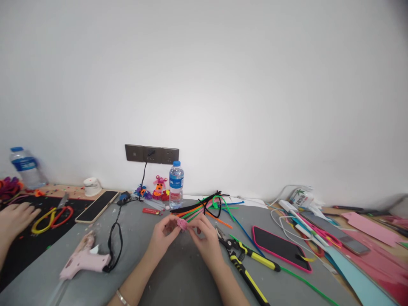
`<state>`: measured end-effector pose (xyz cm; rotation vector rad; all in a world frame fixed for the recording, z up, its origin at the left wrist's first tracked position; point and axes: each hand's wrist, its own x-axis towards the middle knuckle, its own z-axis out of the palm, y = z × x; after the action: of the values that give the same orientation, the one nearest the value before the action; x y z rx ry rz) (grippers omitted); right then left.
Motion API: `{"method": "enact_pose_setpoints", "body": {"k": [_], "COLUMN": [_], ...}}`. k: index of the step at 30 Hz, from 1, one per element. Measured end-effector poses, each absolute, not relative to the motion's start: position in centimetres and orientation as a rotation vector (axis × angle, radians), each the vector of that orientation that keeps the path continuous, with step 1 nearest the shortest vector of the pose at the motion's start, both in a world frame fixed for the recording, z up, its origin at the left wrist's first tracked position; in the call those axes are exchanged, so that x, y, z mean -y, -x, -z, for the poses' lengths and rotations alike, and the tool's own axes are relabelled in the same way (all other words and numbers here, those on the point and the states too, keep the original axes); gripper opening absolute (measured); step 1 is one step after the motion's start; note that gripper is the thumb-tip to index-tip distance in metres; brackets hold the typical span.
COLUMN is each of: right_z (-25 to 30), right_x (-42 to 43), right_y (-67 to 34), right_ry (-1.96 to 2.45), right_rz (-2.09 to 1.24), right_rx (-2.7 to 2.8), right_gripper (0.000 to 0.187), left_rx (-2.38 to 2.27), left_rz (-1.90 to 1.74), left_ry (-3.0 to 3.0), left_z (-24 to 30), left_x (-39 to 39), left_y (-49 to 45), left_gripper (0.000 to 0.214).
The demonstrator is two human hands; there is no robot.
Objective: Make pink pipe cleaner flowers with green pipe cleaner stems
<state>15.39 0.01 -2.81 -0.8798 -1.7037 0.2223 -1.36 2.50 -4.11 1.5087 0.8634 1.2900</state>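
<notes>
My left hand point(163, 236) and my right hand point(204, 238) meet over the grey mat point(178, 280), both closed with fingertips pinching a small pink fuzzy piece point(182, 224), which looks like bent pipe cleaner. Its exact shape is partly covered by my fingers. Just behind them lies a bundle of pipe cleaners point(197, 207) in black, orange, green and pink. Yellow-and-black pliers point(244, 255) rest beside my right forearm, jaws toward the bundle. A pink hot glue gun point(83, 260) lies on its side to the left of my left arm.
A water bottle point(176, 185) stands near the wall beside small pipe-cleaner figures point(160, 187). A phone in a pink case point(280, 247) and coloured paper point(353, 272) lie right. At left are a phone point(97, 207), scissors point(54, 217) and another person's hand point(15, 219).
</notes>
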Motion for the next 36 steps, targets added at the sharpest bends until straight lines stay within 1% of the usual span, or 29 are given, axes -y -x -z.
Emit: {"method": "enact_pose_setpoints", "body": {"k": [4, 7, 17, 30, 36], "right_z": [3.10, 3.47, 2.99, 3.12, 3.69], "right_x": [-0.30, -0.64, -0.31, -0.33, -0.63], "right_y": [-15.59, -15.90, -15.37, -15.20, -15.35], "right_ry": [0.910, 0.917, 0.874, 0.891, 0.894], "right_rz": [-0.274, -0.332, -0.379, -0.376, -0.403], "right_rx": [1.533, 1.467, 1.569, 1.570, 1.579], "right_gripper": [0.009, 0.002, 0.005, 0.011, 0.012], "left_rx": [-0.886, -0.880, -0.843, -0.850, -0.914], "left_rz": [-1.331, -1.334, -1.348, -1.344, -1.322], "left_ry": [-1.469, -1.398, -1.409, -1.511, -1.541], "left_z": [3.83, 3.66, 3.77, 3.98, 3.81], "left_x": [-2.52, -2.48, -2.40, -2.55, -2.43], "left_y": [1.28, 1.27, 1.37, 1.35, 1.45], "left_gripper": [0.024, 0.028, 0.027, 0.021, 0.015]}}
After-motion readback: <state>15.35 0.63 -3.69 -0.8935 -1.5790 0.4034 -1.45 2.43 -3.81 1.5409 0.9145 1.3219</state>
